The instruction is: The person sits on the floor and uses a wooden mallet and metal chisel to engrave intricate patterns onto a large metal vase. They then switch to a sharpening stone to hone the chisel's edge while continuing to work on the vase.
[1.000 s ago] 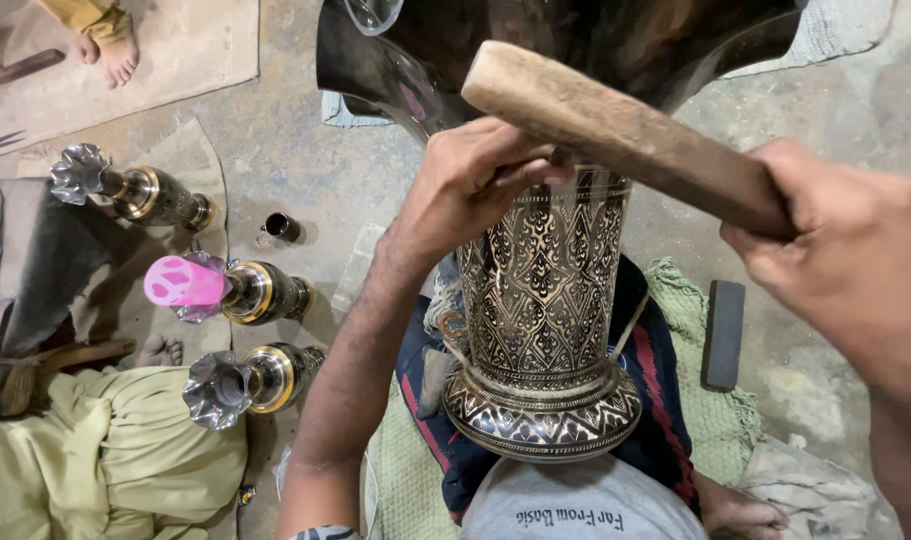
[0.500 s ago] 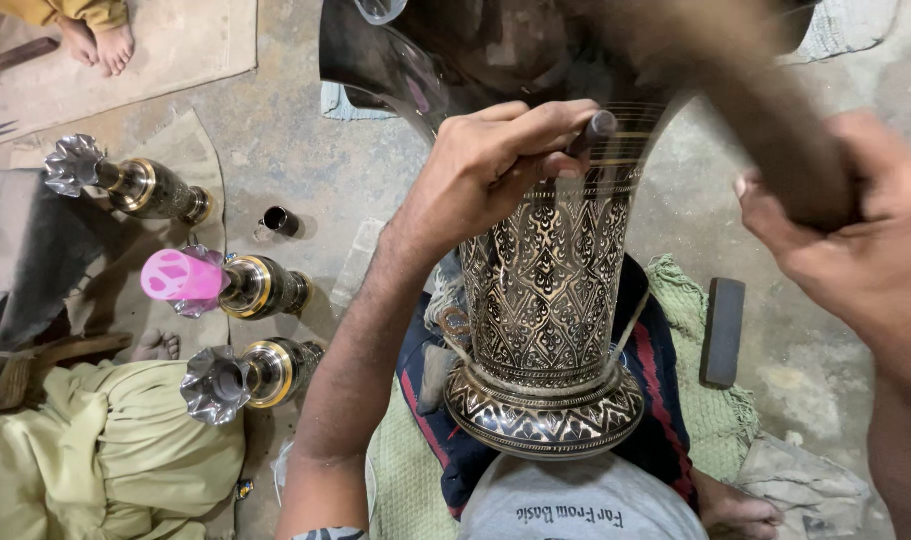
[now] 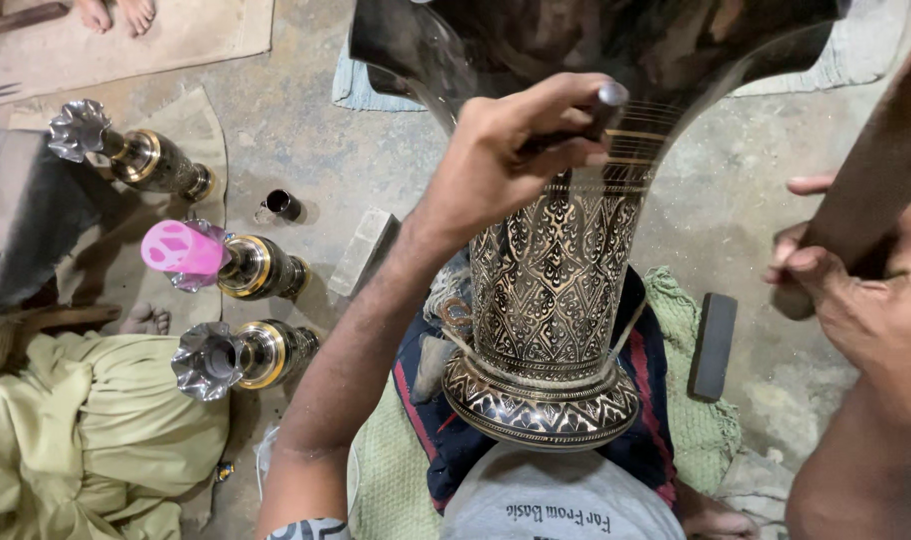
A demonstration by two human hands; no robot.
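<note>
1. In the middle of the scene, between my knees, the big engraved metal vase stands upright, with its round foot near me on the dark striped cloth and its wide flared mouth at the far side.
2. My left hand is closed around a small metal punch; the tip presses on the neck of the vase, just under the flare where the thin gold lines run.
3. My right hand is at the right edge, wrapped tight around the wooden handle of the mallet, which is lifted and apart from the punch.
4. I judge the step in hand is the chasing of the neck: tool placed, hammer up between blows.
5. The next move asks for a short, straight blow on the punch head, while the left hand keeps the tip from slipping on the smooth curved metal.
6. Right of the vase, a dark flat bar lies on the green cloth.
7. To the left, three smaller vases lie on the concrete floor, one of them with a pink cap.
8. Far left, the bare feet of another person show on a mat.
</note>
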